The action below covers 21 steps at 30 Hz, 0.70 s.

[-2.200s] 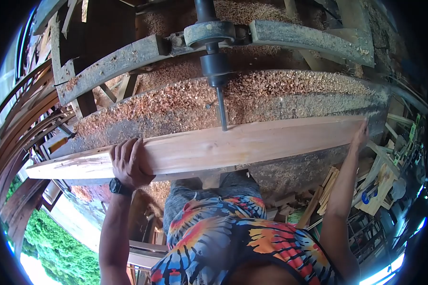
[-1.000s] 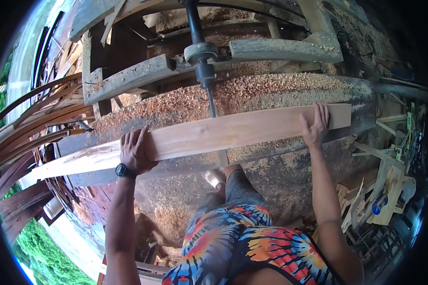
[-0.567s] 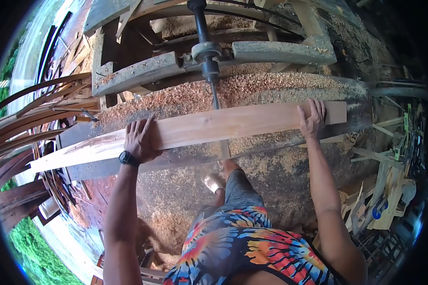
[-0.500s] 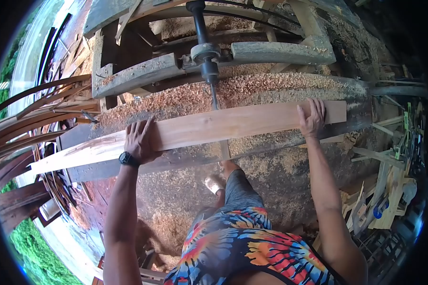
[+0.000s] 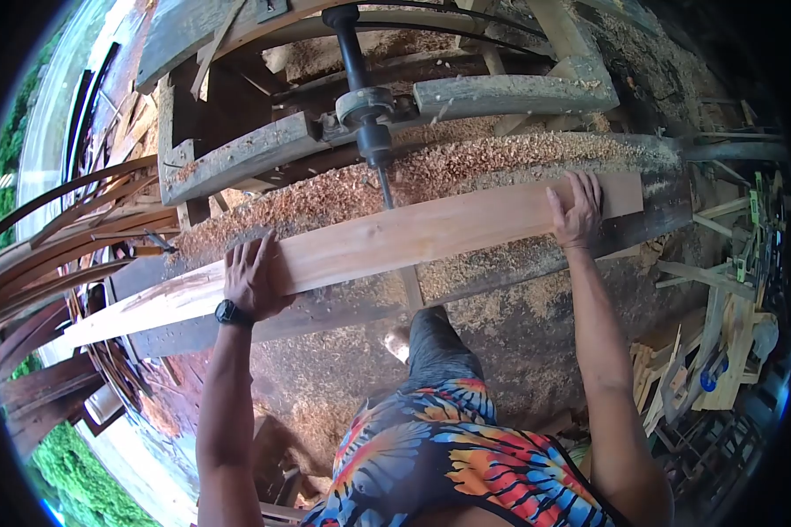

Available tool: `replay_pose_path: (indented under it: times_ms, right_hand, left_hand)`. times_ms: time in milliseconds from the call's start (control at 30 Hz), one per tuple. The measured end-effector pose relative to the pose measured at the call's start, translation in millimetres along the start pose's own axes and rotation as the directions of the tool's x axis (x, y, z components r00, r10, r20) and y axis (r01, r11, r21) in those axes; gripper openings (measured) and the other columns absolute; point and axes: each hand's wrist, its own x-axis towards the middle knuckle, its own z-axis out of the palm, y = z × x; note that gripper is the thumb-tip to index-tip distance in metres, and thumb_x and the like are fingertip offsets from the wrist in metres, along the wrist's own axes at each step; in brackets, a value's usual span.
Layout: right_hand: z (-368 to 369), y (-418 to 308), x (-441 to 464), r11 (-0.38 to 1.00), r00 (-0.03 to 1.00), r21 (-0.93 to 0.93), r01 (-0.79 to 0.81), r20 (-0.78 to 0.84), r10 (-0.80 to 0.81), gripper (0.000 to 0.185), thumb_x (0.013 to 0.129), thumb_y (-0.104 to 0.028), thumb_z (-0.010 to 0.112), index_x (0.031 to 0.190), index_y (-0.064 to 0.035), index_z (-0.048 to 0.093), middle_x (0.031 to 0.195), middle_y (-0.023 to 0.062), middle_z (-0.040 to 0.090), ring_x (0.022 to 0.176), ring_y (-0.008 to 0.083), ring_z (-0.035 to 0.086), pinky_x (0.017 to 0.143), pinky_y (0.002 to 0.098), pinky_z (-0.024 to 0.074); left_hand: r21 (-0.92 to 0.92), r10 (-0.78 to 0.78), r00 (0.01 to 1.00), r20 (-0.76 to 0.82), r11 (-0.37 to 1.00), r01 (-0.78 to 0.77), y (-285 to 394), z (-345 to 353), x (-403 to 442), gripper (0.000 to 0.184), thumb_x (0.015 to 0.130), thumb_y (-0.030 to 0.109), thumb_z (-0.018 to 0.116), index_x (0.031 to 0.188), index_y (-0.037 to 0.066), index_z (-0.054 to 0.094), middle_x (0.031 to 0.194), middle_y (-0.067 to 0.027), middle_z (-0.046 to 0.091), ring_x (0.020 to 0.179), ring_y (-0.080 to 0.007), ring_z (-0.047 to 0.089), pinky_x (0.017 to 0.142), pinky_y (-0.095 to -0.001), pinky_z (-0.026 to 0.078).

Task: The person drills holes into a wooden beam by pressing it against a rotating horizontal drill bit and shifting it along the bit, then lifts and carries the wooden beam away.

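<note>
A long pale wooden board [image 5: 378,240] lies across a dark, worn work table [image 5: 351,309], its left end nearer me than its right. My left hand [image 5: 255,277], with a watch on its wrist, holds the left half of the board, fingers spread over its top. Near the right end, my right hand [image 5: 577,211] holds the board from the near edge, fingers reaching across its face. Between my hands, the board crosses a metal strip or slot [image 5: 410,286] in the table. Whatever lies beneath the board there is hidden.
Beyond the board stands a metal shaft with a collar [image 5: 365,105] in a timber frame [image 5: 518,95]. Wood shavings [image 5: 492,156] are heaped along the table's far side. Curved planks [image 5: 79,233] crowd the left; scrap timber [image 5: 725,351] stands at the right.
The left part of the board and my left hand sit slightly lower in view. My right hand stays near the board's right end. My leg has shifted, and small chips now show near the shaft.
</note>
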Motion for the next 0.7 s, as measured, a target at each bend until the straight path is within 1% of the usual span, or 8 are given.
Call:
replay_pose_path:
  times_ms: [133,233,333,433,533,633,700]
  right_hand:
    - [5.2,2.2,5.4,1.000,1.000,0.009,0.016,-0.014,-0.016,0.057,0.094,-0.048,0.073,0.129,-0.0039,0.070,0.137,0.0163,0.066,0.137,0.0443,0.052,0.119,0.0541,0.0383]
    - [7.6,3.3,9.3,1.000,1.000,0.000,0.019,-0.016,-0.019,0.057,0.094,-0.048,0.073,0.130,-0.0037,0.069,0.138,0.0161,0.066,0.138,0.0441,0.051,0.120,0.0534,0.0380]
    - [9.4,3.5,13.0,1.000,1.000,-0.009,0.018,-0.001,-0.018,0.057,0.094,-0.047,0.073,0.131,-0.0038,0.069,0.138,0.0159,0.066,0.139,0.0442,0.051,0.120,0.0529,0.0376]
    - [10.0,3.0,16.1,1.000,1.000,-0.006,0.020,0.003,-0.020,0.057,0.094,-0.047,0.073,0.131,-0.0040,0.068,0.138,0.0157,0.066,0.139,0.0445,0.051,0.121,0.0531,0.0373]
    - [12.6,3.2,20.2,1.000,1.000,0.001,0.031,-0.001,-0.031,0.056,0.094,-0.047,0.073,0.130,-0.0042,0.069,0.138,0.0156,0.066,0.139,0.0446,0.051,0.121,0.0536,0.0372]
    - [13.8,3.6,25.8,1.000,1.000,-0.008,0.029,0.001,-0.029,0.056,0.094,-0.047,0.072,0.130,-0.0042,0.069,0.138,0.0158,0.066,0.139,0.0444,0.051,0.120,0.0542,0.0371]
    - [15.3,4.1,30.0,1.000,0.999,-0.004,0.030,0.010,-0.030,0.056,0.095,-0.047,0.072,0.131,-0.0042,0.069,0.138,0.0158,0.066,0.140,0.0442,0.051,0.120,0.0544,0.0371]
  left_hand:
    - [0.004,-0.011,1.000,-0.002,1.000,0.011,1.4,-2.0,4.1,0.128,0.048,0.032,0.103,0.158,0.007,0.043,0.139,-0.0168,0.059,0.125,-0.0387,0.058,0.111,-0.0561,0.039]
    - [0.013,-0.017,1.000,-0.013,1.000,0.017,0.0,-3.3,7.5,0.125,0.051,0.037,0.102,0.159,0.010,0.045,0.137,-0.0138,0.061,0.124,-0.0369,0.058,0.111,-0.0562,0.039]
    - [0.004,-0.002,1.000,-0.028,1.000,0.002,-2.3,-3.1,10.0,0.125,0.050,0.038,0.102,0.159,0.010,0.046,0.137,-0.0139,0.062,0.125,-0.0369,0.058,0.111,-0.0561,0.039]
    - [-0.007,-0.021,1.000,-0.004,1.000,0.021,-3.6,-4.7,12.7,0.126,0.050,0.039,0.102,0.159,0.010,0.046,0.137,-0.0139,0.062,0.125,-0.0371,0.058,0.111,-0.0565,0.039]
    - [-0.001,-0.048,0.999,-0.001,0.999,0.048,-3.7,-6.7,15.7,0.124,0.051,0.039,0.101,0.158,0.010,0.047,0.137,-0.0140,0.062,0.126,-0.0372,0.058,0.112,-0.0562,0.040]
    - [0.009,-0.068,0.997,0.033,0.998,0.067,-5.5,-8.5,19.6,0.124,0.049,0.035,0.103,0.156,0.006,0.048,0.139,-0.0151,0.061,0.127,-0.0360,0.058,0.114,-0.0533,0.040]
    - [-0.003,-0.060,0.998,0.020,0.998,0.060,-6.9,-8.2,21.6,0.124,0.050,0.036,0.103,0.156,0.006,0.048,0.138,-0.0149,0.061,0.126,-0.0359,0.058,0.113,-0.0533,0.040]
